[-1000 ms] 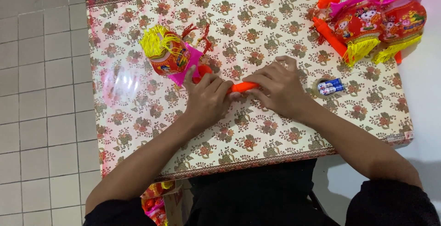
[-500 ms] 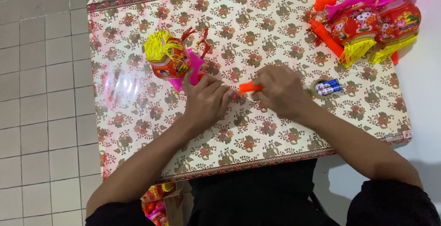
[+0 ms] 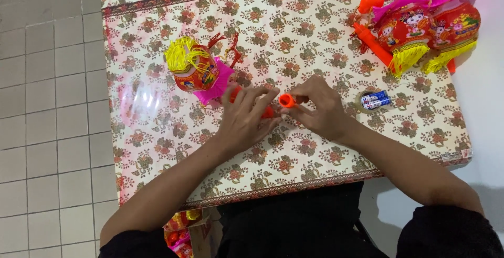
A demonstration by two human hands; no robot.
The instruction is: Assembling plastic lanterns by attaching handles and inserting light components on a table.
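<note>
On the floral-patterned table (image 3: pixel 157 148) my left hand (image 3: pixel 244 119) grips an orange plastic stick handle (image 3: pixel 266 112) that leads to a small red toy lantern (image 3: pixel 194 69) with yellow tassels and pink trim. My right hand (image 3: pixel 317 106) pinches a small orange cap (image 3: pixel 286 100) at the stick's right end, a little apart from the left hand's part. The two hands sit close together at the table's middle.
Two small blue-and-white batteries (image 3: pixel 376 100) lie just right of my right hand. Two more red lanterns (image 3: pixel 425 24) with pink fins, yellow tassels and an orange stick lie at the far right corner. White tiled floor (image 3: pixel 47 106) is on the left. Another lantern (image 3: pixel 181 229) shows below the table edge.
The orange stick was whole between my hands; now my right hand holds its orange end piece separated and turned toward the camera. The lantern shifted slightly.
</note>
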